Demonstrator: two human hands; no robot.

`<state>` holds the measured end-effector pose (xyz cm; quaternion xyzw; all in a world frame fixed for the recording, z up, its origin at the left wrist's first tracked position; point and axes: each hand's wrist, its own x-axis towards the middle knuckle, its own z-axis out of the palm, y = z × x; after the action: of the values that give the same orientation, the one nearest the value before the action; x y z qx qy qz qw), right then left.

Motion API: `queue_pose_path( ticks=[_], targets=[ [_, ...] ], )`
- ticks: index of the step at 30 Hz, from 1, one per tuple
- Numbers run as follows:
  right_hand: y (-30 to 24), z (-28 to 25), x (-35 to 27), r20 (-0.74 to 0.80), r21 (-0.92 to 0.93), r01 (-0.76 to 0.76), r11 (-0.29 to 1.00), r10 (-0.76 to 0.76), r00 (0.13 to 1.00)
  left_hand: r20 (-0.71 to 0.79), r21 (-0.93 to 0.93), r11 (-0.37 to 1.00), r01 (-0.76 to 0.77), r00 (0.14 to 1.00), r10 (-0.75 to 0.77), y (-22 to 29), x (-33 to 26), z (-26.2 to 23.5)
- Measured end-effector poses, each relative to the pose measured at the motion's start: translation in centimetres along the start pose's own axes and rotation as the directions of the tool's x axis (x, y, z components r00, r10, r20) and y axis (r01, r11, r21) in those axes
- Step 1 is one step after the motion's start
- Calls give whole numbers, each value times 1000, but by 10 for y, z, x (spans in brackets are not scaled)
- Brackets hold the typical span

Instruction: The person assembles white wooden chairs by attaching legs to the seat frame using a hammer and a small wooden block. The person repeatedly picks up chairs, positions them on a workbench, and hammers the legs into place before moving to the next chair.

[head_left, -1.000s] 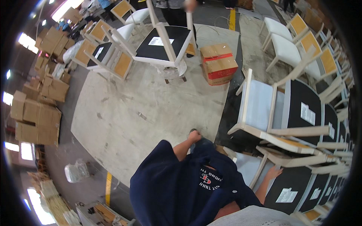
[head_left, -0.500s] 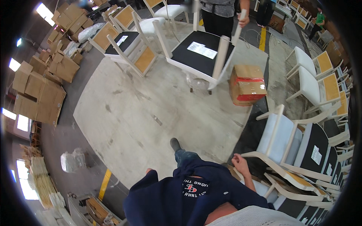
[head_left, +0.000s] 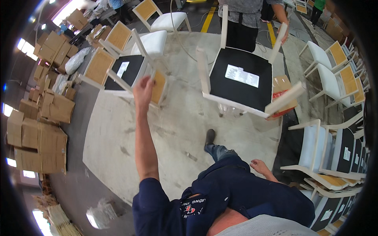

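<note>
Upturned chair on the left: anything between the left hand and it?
Nothing visible. The left hand is raised and already at a white leg of the upturned chair. Whether the fingers are closed on it is unclear.

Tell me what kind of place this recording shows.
Probably a furniture factory or warehouse floor. Many alike white chairs stand stacked in rows at the right, flattened cardboard boxes pile up at the left, and the left hand reaches an upturned chair on a concrete floor.
</note>
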<state>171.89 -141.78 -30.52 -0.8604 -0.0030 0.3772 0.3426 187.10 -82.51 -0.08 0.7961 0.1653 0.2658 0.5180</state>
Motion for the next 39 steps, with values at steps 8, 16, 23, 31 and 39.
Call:
queue_pose_path(
  ticks=[8,16,23,31,39],
  targets=[
    [-152,60,156,-112,305,-93,948,133,985,272,323,592,-738,672,689,113,303,39],
    [-275,164,198,-210,852,-81,517,480,852,757,-123,-64,-990,-135,640,155,436,154],
    [-404,358,228,-576,691,164,704,399,713,787,-386,-319,-865,-490,374,169,368,181],
    [-519,453,242,-362,931,249,265,739,567,767,-403,-210,-891,-454,454,183,416,272],
    [-571,452,210,-214,977,115,182,884,415,790,-299,-71,-952,-289,541,128,409,338]
  ],
)
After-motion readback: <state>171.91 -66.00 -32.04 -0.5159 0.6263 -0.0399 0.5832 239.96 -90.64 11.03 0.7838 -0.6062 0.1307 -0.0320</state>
